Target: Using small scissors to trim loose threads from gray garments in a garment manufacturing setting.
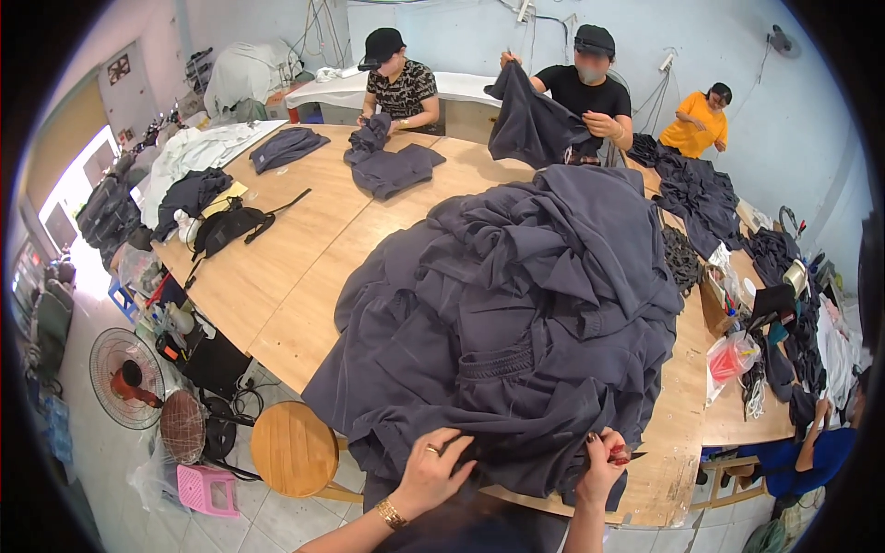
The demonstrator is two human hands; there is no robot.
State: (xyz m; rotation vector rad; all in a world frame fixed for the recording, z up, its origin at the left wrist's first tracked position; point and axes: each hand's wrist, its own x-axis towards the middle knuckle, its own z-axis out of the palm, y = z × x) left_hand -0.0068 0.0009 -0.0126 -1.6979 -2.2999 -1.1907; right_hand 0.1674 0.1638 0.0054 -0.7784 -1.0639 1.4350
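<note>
A large heap of dark grey garments (516, 276), some with gathered elastic waistbands, covers the near part of the wooden table. My left hand (431, 472), with a ring and a gold bracelet, is at the near edge of the heap. Its curled fingers grip the fabric of a dark grey garment (525, 449). Farther right, my right hand (601, 468) is closed around small thread snips (619, 454) with a red handle, their dark tip pointing right. The garment's cloth stretches between both hands, and the right fingertips also touch it.
Across the wooden table (304, 244), two people in black caps handle dark garments. A person in yellow stands at the far right. A black bag (230, 226) lies on the left. Beside the table are a round stool (295, 449), a fan (127, 378) and a pink stool (207, 488).
</note>
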